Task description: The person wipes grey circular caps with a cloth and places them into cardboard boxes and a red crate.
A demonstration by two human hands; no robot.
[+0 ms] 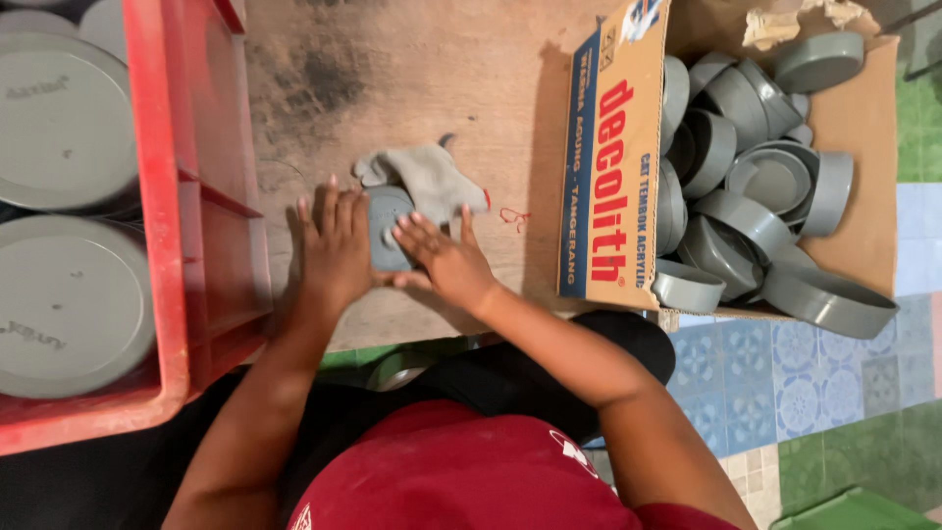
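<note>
Two hands press one grey cap (386, 228) flat on the wooden bench (422, 88): left hand (337, 245) with fingers together over its edge, right hand (444, 257) with fingers spread on top. Even downward pressure should stop it sliding. A grey cloth (427, 177) touches it; beyond, a cardboard box (613, 167) holds more caps, and a red crate (186, 196) holds lids.

Even soft light, faint shadows, no glare, slight blur throughout

A round grey plastic cap (386, 221) lies flat on the worn wooden counter (412, 88), partly covered by both hands. A crumpled grey cloth (427, 177) lies touching its far edge, spreading to the right.
</note>
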